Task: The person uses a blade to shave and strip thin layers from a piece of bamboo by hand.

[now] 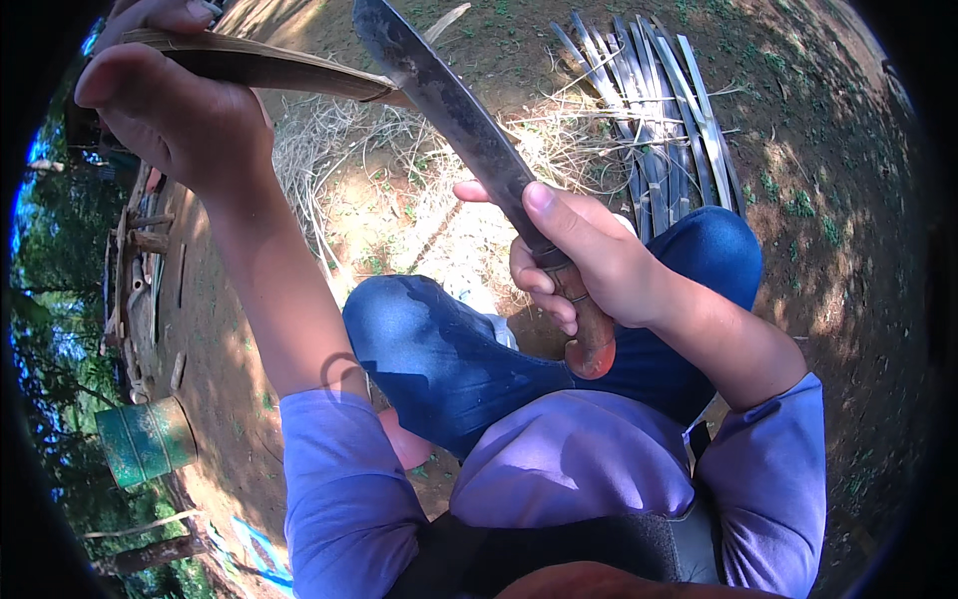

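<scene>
While holding a split bamboo strip (pixel 264 70) aloft in the left hand (pixel 190 125), grips a machete (pixel 454 115) in the right hand (pixel 594 245), well above the ground (pixel 838 270) and forward of the blue jeans (pixel 714 265). Wraps the right fingers around the wooden handle (pixel 591 337), lays the thumb against the base of the blade and extends one finger past its other side, probably for finer control of the angle. Closes the left fingers on the outer end of the strip, perhaps to leave the inner end free; cannot tell the full finger position, given the cropping near the rim of the view. Points that inner end toward the dark blade; cannot tell, from this angle, about contact between the two.

Sits low with knees apart, presumably to leave space ahead for both arms. Has pale, curly shavings (pixel 324 130) strewn on the ground just ahead, and a stack of bamboo strips (pixel 644 95) beyond the right knee, roughly aligned lengthwise, perhaps for easy reach. Has a green drum (pixel 148 441) well apart at left. Finds no readable brand, label or writing on machete, strips or drum.
</scene>
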Tool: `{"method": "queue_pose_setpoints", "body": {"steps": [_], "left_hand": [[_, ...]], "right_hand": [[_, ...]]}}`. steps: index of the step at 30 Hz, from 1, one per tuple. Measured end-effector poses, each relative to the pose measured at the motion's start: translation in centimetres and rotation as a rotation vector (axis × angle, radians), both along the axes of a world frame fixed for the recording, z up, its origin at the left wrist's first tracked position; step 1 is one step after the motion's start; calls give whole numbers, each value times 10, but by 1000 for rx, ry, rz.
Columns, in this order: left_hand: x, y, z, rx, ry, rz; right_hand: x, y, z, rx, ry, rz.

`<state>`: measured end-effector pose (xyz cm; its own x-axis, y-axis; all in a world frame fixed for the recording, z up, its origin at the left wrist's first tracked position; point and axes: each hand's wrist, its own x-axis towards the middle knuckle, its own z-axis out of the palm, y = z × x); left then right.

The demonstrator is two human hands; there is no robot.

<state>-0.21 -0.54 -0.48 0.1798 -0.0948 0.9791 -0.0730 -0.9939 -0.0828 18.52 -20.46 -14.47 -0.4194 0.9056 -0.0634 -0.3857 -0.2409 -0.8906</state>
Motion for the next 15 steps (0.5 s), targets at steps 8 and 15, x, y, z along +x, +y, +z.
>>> {"method": "queue_pose_setpoints", "body": {"steps": [8,15], "left_hand": [[-22,7,-4,-38,17,119],[-19,4,-7,-29,8,270]], "right_hand": [[12,13,-26,513,-661,-354],[6,11,-7,-100,-39,-73]]}}
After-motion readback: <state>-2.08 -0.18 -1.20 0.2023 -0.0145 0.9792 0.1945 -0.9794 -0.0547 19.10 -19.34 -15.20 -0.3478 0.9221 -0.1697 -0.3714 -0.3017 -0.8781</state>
